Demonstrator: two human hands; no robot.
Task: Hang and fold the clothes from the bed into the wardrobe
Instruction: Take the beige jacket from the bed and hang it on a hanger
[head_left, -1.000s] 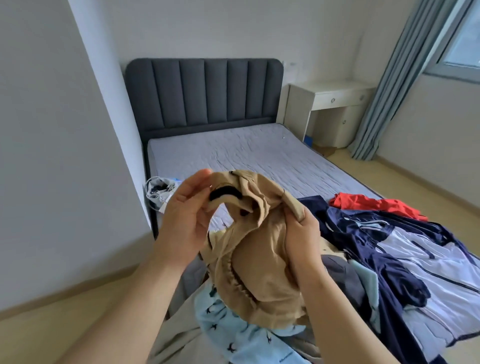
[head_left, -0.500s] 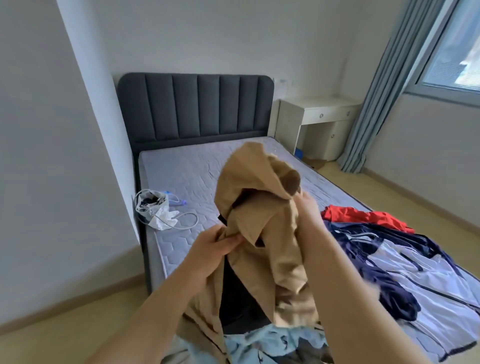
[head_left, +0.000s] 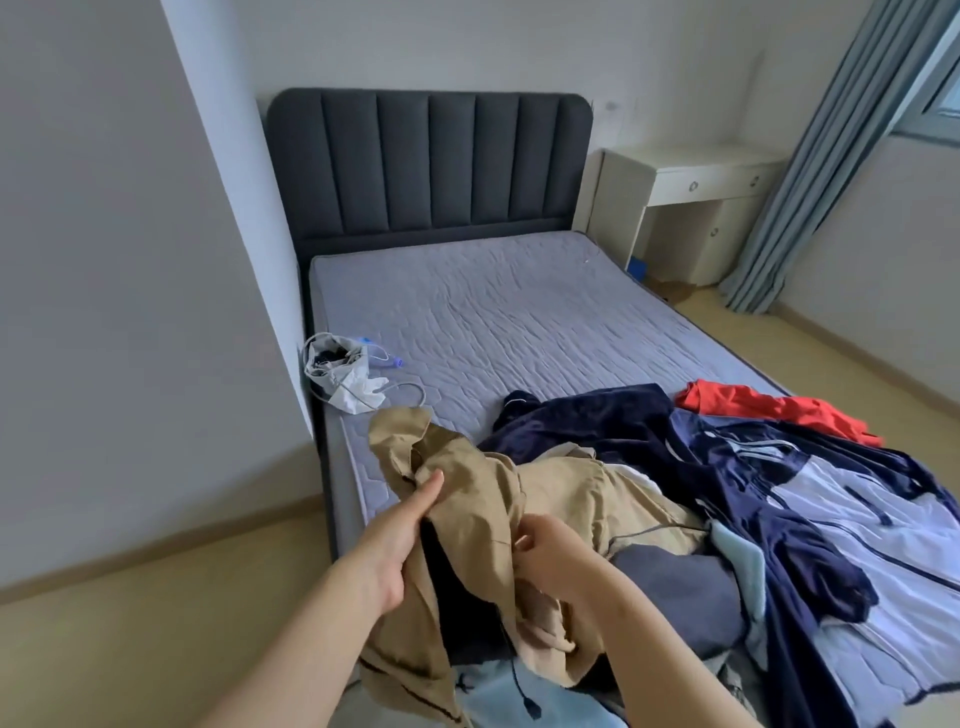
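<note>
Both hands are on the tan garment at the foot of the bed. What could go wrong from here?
The tan jacket, gripped by the left hand and the right hand, lies tangled into the pile, so lifting it may drag the light blue garment off the bed. A dark cord dangles below it and could snag.
</note>
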